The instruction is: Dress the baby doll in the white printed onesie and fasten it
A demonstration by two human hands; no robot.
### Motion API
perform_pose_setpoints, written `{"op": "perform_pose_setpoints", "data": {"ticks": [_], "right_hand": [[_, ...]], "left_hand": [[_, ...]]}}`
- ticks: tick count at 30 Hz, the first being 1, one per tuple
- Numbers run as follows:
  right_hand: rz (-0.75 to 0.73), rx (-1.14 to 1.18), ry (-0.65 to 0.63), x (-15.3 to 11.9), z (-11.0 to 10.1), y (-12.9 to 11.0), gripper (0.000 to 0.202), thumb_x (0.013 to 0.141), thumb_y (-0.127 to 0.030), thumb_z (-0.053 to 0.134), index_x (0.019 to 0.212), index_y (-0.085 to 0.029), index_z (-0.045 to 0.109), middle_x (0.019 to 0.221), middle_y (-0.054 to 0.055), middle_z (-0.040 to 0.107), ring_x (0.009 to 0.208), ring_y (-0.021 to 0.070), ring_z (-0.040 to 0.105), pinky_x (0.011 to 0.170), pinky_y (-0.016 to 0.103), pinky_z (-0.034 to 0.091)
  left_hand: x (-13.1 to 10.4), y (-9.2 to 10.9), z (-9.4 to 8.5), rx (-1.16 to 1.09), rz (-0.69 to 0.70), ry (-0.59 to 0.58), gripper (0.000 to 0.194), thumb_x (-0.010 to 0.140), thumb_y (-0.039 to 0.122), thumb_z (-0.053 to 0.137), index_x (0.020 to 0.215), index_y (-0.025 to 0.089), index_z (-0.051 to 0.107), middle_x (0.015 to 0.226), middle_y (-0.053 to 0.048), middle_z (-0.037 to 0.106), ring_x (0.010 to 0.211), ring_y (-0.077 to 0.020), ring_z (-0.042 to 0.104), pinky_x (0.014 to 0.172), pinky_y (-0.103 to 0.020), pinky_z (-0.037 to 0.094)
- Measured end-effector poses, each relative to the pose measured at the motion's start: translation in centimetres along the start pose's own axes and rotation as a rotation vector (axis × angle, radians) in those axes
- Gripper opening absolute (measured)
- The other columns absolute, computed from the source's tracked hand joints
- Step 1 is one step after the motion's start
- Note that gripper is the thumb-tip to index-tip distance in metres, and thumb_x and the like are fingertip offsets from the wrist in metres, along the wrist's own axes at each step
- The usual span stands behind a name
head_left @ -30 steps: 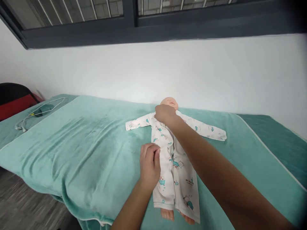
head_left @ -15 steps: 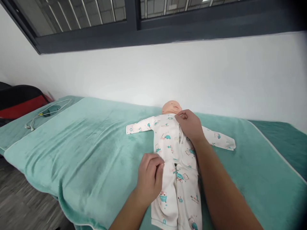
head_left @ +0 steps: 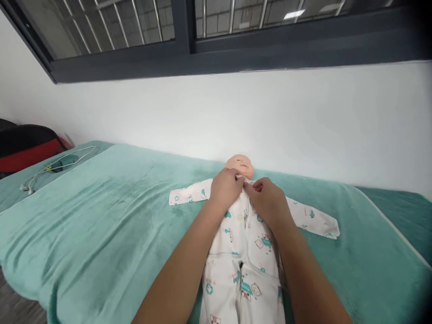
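A baby doll (head_left: 240,164) lies on its back, dressed in a white printed romper (head_left: 232,238) with its sleeves spread to both sides. The romper's front opening runs down the middle, with a gap showing at the chest and at the crotch. Just below the doll's chin, my left hand (head_left: 227,188) pinches the collar edge with thumb and finger. Close beside it, my right hand (head_left: 268,198) pinches the other side of the neckline. The fingertips of both hands nearly meet, and they hide whatever fastening is there.
A green blanket (head_left: 111,216) covers the bed beneath the doll. A white cable (head_left: 64,164) lies at the far left, near a black and red bag (head_left: 30,146). The white wall (head_left: 168,112) and a dark window frame (head_left: 216,54) rise behind.
My left hand has moved from the romper's waist up to the collar, beside my right hand. The right hand stays pinching at the neckline. The camera view has tilted up slightly.
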State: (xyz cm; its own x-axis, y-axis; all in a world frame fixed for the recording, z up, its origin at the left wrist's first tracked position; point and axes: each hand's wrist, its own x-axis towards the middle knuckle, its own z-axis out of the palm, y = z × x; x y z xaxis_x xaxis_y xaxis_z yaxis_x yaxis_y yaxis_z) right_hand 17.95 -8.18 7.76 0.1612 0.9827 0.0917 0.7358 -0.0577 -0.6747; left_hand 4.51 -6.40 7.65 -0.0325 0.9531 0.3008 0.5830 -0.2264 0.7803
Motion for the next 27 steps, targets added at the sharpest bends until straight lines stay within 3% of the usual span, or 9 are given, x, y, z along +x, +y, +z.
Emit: {"op": "perform_pose_setpoints", "data": {"ticks": [3, 7, 14, 18, 22, 27], "right_hand": [[-0.015, -0.009, -0.035, 0.7, -0.1, 0.7, 0.022, 0.086, -0.043, 0.054, 0.077, -0.022, 0.054, 0.075, 0.002, 0.066, 0.068, 0.0184, 0.055, 0.062, 0.030, 0.036], [-0.059, 0.124, -0.067, 1.1, -0.5, 1.3, 0.019, 0.085, -0.037, 0.056, 0.075, -0.022, 0.058, 0.069, 0.000, 0.063, 0.064, 0.0164, 0.053, 0.060, 0.028, 0.035], [-0.095, 0.408, -0.001, -0.7, -0.2, -1.0, 0.020, 0.086, -0.040, 0.057, 0.083, -0.022, 0.062, 0.069, 0.000, 0.062, 0.060, 0.0145, 0.050, 0.058, 0.027, 0.037], [-0.056, 0.584, -0.030, -0.2, 0.6, 0.1, 0.021, 0.082, -0.041, 0.063, 0.082, -0.020, 0.065, 0.074, 0.001, 0.065, 0.065, 0.0143, 0.052, 0.060, 0.026, 0.040], [-0.024, 0.826, -0.125, 0.6, 1.2, 1.8, 0.030, 0.080, -0.047, 0.067, 0.093, -0.020, 0.068, 0.075, 0.000, 0.064, 0.064, 0.0126, 0.052, 0.061, 0.025, 0.042], [-0.022, 0.789, -0.136, 0.5, 1.2, 1.9, 0.029, 0.079, -0.044, 0.070, 0.096, -0.020, 0.070, 0.076, -0.001, 0.064, 0.064, 0.0111, 0.051, 0.060, 0.024, 0.041]], "left_hand": [[-0.1, -0.4, 1.1, 0.105, 0.020, 0.011, 0.015, 0.089, 0.026, 0.058, 0.090, 0.020, 0.072, 0.096, -0.010, 0.069, 0.086, -0.0236, 0.062, 0.076, -0.034, 0.045], [-0.7, -0.9, 0.9, 0.022, 0.015, 0.026, 0.014, 0.089, 0.021, 0.056, 0.081, 0.020, 0.068, 0.090, -0.007, 0.069, 0.079, -0.0193, 0.060, 0.072, -0.031, 0.043], [-1.2, 0.3, -0.1, -0.499, -0.162, 0.065, 0.011, 0.083, 0.025, 0.062, 0.083, 0.017, 0.070, 0.076, -0.001, 0.067, 0.068, -0.0121, 0.055, 0.067, -0.025, 0.040], [-1.4, 0.9, 0.1, -0.785, -0.297, 0.054, 0.013, 0.078, 0.027, 0.067, 0.081, 0.015, 0.071, 0.064, 0.003, 0.059, 0.057, -0.0080, 0.045, 0.058, -0.023, 0.035], [-1.4, 0.3, 0.3, -0.774, -0.286, 0.009, 0.013, 0.077, 0.026, 0.069, 0.081, 0.015, 0.073, 0.071, 0.000, 0.066, 0.063, -0.0095, 0.052, 0.063, -0.023, 0.040], [-1.4, -0.5, 0.3, -0.700, -0.222, -0.018, 0.014, 0.079, 0.027, 0.069, 0.085, 0.016, 0.075, 0.083, -0.004, 0.072, 0.076, -0.0140, 0.062, 0.072, -0.026, 0.046]]}}
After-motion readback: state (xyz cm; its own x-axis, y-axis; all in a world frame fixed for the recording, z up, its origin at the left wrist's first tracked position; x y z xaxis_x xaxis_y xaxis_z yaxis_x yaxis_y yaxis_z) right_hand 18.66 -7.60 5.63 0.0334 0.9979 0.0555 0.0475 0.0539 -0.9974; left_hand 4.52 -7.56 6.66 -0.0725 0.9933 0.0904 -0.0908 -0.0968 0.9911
